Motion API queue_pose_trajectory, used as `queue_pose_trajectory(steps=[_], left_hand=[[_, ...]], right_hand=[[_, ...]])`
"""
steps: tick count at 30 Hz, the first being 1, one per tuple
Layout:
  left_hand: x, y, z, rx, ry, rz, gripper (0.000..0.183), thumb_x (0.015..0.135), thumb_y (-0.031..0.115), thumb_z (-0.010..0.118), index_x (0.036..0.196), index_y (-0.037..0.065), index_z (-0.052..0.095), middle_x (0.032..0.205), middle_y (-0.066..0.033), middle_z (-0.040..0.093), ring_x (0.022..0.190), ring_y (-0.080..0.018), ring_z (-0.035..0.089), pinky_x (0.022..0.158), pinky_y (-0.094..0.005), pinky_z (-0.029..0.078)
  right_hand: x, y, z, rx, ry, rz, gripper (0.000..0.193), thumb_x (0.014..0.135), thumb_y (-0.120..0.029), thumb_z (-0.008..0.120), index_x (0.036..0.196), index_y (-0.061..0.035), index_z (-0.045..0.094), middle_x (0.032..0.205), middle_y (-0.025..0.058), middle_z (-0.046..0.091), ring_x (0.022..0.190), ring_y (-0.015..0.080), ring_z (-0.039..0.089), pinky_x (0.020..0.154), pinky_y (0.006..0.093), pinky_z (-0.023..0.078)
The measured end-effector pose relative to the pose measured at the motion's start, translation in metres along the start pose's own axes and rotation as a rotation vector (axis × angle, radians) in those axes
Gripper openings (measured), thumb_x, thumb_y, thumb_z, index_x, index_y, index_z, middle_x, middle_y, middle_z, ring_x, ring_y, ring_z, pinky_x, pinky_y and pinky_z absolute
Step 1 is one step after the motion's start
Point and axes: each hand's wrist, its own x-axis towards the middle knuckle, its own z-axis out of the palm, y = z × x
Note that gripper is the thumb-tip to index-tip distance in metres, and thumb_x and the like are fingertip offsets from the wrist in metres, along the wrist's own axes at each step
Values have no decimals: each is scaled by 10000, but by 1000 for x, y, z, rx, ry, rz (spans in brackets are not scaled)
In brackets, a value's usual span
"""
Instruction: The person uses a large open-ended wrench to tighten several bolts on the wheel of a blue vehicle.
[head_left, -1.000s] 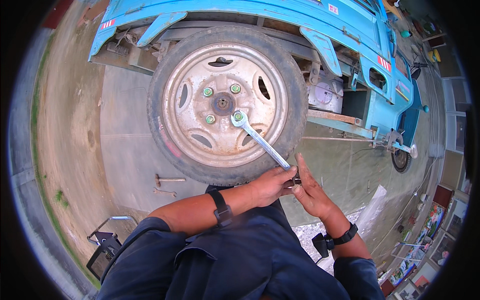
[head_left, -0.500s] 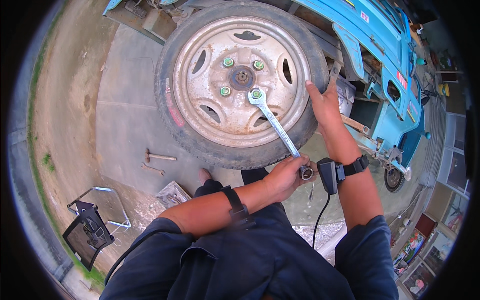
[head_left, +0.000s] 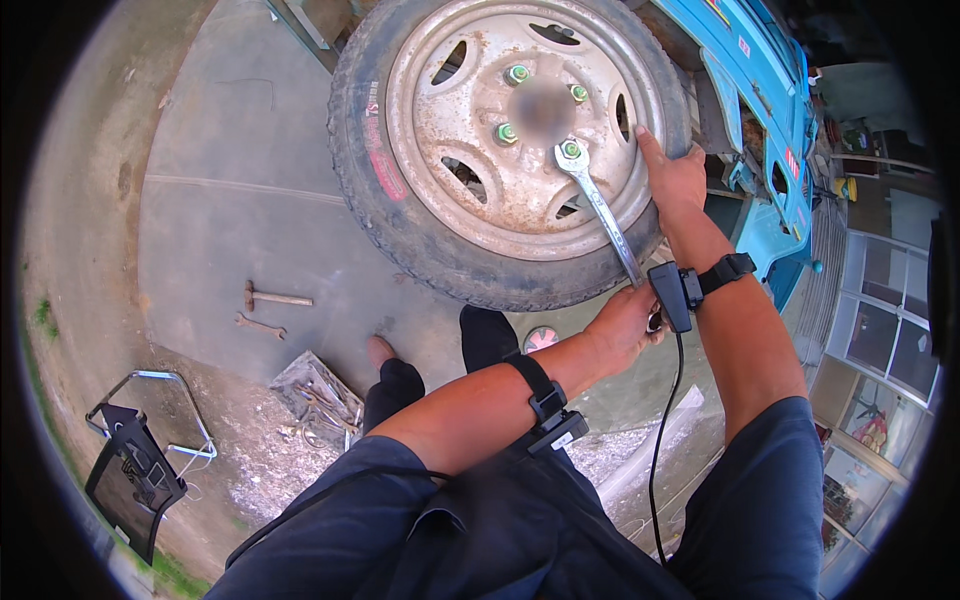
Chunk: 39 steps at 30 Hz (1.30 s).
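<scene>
A large wheel (head_left: 480,225) with a rusty, pale steel rim and black tyre stands upright in front of me, its hub blurred. Green lug nuts (head_left: 517,75) ring the hub. My left hand (head_left: 622,325) is closed round the lower end of a long combination wrench (head_left: 607,222). The wrench's open jaw sits on the lower right lug nut (head_left: 571,149). My right hand (head_left: 677,180) rests against the right side of the wheel, thumb on the rim and fingers behind the tyre, which hides them in part.
A blue vehicle (head_left: 745,60) stands behind and right of the wheel. On the concrete at left lie a hammer (head_left: 280,298) and a small spanner (head_left: 260,326). Nearer is a tray (head_left: 292,378) of tools. A folding chair (head_left: 135,460) stands lower left. A black cable (head_left: 657,470) hangs from my right wrist.
My view has shifted, so the wheel and both hands appear farther right and higher. The wrench stays on the same nut, in my left hand. My right hand stays on the wheel.
</scene>
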Motion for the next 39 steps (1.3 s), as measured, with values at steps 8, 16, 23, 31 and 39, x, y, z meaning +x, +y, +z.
queue_pose_trajectory(steps=[8,16,23,31,39], left_hand=[[-3,-3,-4,-19,-27,-62,188,1000,246,467,869,137,546,703,-2,506,586,-104,454,489,-273,347],[-16,-4,-5,24,-24,-79,300,987,273,442,784,70,529,680,-55,511,547,-146,455,454,-292,325],[-74,17,-28,136,9,-130,483,991,399,483,633,76,485,607,-67,492,446,-130,396,432,-293,271],[-80,22,-25,221,30,-82,543,1007,451,470,602,93,420,608,-62,468,454,-134,370,436,-277,265],[-57,9,-25,277,4,-18,519,1015,531,433,681,135,395,621,-20,442,556,-144,433,448,-276,298]], right_hand=[[-4,4,5,13,18,17,1125,764,-659,704,1442,150,315,1404,314,480,1316,384,488,1089,383,384],[-2,21,15,-30,97,-24,1018,800,-653,673,1381,139,404,1356,335,506,1281,423,502,1080,417,388],[-14,24,11,-3,103,23,987,818,-657,652,1353,145,441,1350,349,507,1287,437,495,1087,429,381],[-11,39,15,39,100,41,1109,768,-665,695,1400,181,357,1378,318,501,1283,380,519,1059,379,406],[-3,32,13,151,52,-109,1034,777,-652,693,1354,162,422,1316,315,550,1240,385,553,1025,388,429]])
